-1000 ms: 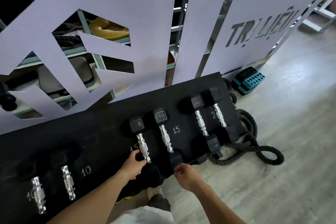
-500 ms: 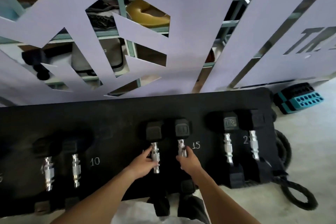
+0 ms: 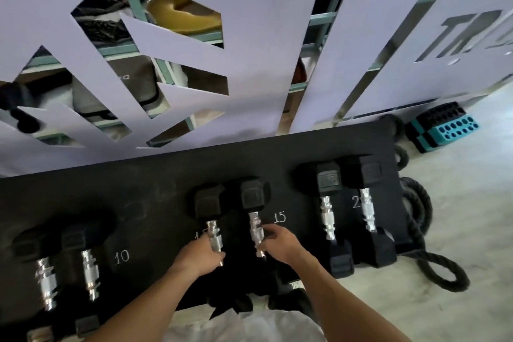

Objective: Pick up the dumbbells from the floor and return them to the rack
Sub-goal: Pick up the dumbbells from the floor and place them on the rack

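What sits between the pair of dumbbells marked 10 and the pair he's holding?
Only bare black rack with a painted "10", seen in the head view.

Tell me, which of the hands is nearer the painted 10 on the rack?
Left. The left hand grips a dumbbell handle just right of the 10; the right hand holds the next handle, farther right.

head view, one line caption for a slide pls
Left hand and right hand each grip a chrome handle of the 15 dumbbells on the black rack.
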